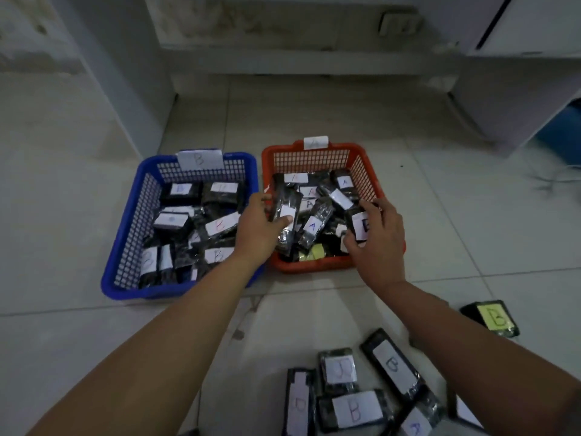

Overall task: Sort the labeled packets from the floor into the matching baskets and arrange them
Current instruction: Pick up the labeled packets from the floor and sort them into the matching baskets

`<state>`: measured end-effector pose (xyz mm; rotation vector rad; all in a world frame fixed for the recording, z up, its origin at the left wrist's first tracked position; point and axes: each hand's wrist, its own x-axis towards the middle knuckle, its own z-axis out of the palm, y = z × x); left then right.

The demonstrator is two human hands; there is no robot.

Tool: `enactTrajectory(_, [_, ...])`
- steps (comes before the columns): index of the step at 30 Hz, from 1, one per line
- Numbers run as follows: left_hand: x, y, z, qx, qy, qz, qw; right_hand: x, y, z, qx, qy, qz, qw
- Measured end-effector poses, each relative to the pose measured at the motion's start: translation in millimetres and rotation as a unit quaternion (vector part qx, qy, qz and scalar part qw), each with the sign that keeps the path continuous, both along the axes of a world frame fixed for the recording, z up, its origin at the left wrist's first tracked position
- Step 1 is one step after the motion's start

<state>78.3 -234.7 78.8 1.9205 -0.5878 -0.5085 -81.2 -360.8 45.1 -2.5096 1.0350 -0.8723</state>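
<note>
A blue basket (125,221) tagged B stands on the floor at the left, and an orange basket (314,152) tagged A stands beside it at the right. Both hold several black packets with white labels. My left hand (257,228) grips a long black packet (283,215) over the left side of the orange basket. My right hand (377,240) holds a black packet labelled B (358,226) over the right side of the same basket. Several more labelled packets (355,407) lie on the floor near me, most marked B, one marked A (415,427).
A packet with a yellow B label (492,317) lies apart at the right on the tiled floor. White cabinets and a wall stand behind the baskets. A blue object (562,133) sits at the far right under a cabinet.
</note>
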Motion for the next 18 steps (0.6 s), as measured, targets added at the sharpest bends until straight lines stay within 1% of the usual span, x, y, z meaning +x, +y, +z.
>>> enactTrajectory(8, [34,-45,-19,0.017,-0.012,0.041,0.999,55,-21,-15,0.009,0.019,0.024,0.999])
enactTrajectory(12, [44,-67,-28,0.033,-0.057,0.005,0.998,55,-21,-26,0.007,0.01,0.021,1.0])
enactTrajectory(13, [45,-71,-32,0.049,-0.08,-0.012,0.995,55,-22,-27,0.006,0.006,0.018,1.0])
enactTrajectory(15, [45,-77,-41,0.108,-0.152,-0.043,0.982,55,-22,-29,0.009,0.004,0.012,1.0])
enactTrajectory(17, [45,-80,-49,0.174,-0.237,-0.057,0.954,56,-22,-31,0.012,0.006,0.012,1.0])
enactTrajectory(18, [44,-80,-52,0.203,-0.285,-0.063,0.935,56,-22,-31,0.014,0.008,0.014,1.0])
